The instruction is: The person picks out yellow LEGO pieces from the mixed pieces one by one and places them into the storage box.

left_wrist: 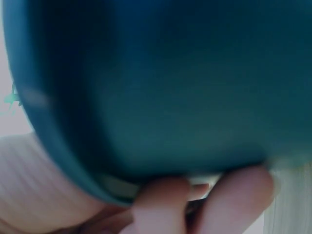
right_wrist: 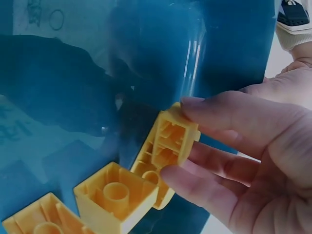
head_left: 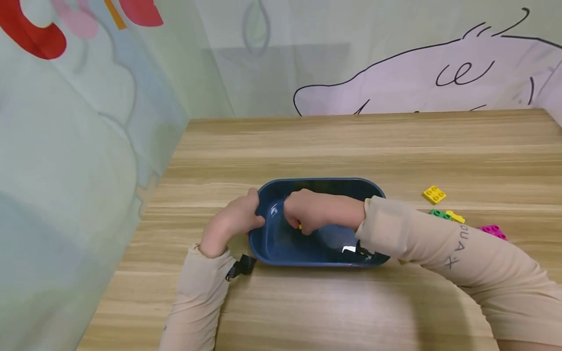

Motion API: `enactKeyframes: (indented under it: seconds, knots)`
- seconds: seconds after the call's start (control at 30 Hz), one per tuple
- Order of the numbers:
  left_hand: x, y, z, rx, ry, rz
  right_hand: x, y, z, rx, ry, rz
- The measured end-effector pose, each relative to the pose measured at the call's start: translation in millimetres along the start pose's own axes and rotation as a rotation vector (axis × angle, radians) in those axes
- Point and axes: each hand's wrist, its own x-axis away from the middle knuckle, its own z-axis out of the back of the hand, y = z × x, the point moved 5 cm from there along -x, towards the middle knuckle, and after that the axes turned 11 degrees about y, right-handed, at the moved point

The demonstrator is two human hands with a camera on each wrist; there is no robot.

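Observation:
A dark blue plastic tub (head_left: pixel 285 248) stands on the wooden table. My left hand (head_left: pixel 232 217) grips its left end, thumb at the rim and fingers along the outer side; in the left wrist view the fingertips (left_wrist: pixel 243 195) press against the tub wall. Down inside the tub, my right hand (head_left: pixel 309 209) pinches a yellow toy building brick (right_wrist: pixel 170 134) between thumb and fingers, its hollow underside showing in the right wrist view. Beside it in the tub lie more yellow bricks, one square brick (right_wrist: pixel 116 194) close by and another (right_wrist: pixel 46 219) at the lower left, both hollow side up.
On the table right of the tub lie a yellow brick (head_left: pixel 434 194), a green brick (head_left: pixel 440 214), another yellow piece (head_left: pixel 455 217) and a magenta brick (head_left: pixel 493 231), near the right sleeve (head_left: pixel 443 248). A printed wall covering (head_left: pixel 272 83) rises behind the table.

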Motion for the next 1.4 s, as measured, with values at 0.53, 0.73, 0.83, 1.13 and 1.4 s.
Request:
enactKeyframes:
  seconds: [0.53, 0.73, 0.83, 1.13, 1.4]
  knots:
    - [-0.5, -1.4, -1.1, 0.0, 0.017, 0.004, 2.7, 3, -11, 0.095, 0.073, 0.113]
    - [-0.3, -0.6, -1.0, -0.004, 0.013, 0.006, 1.6, 4, -13, 0.093, 0.06, 0.111]
    - [-0.3, -0.3, -1.2, -0.008, 0.013, 0.008, 1.8, 5, -15, 0.084, 0.06, 0.108]
    - [-0.3, 0.1, -0.7, -0.008, 0.009, 0.013, 1.3, 8, -17, 0.064, 0.053, 0.091]
    - [-0.1, 0.4, 0.0, -0.007, 0.005, 0.009, 2.1, 10, -13, 0.035, 0.055, 0.067]
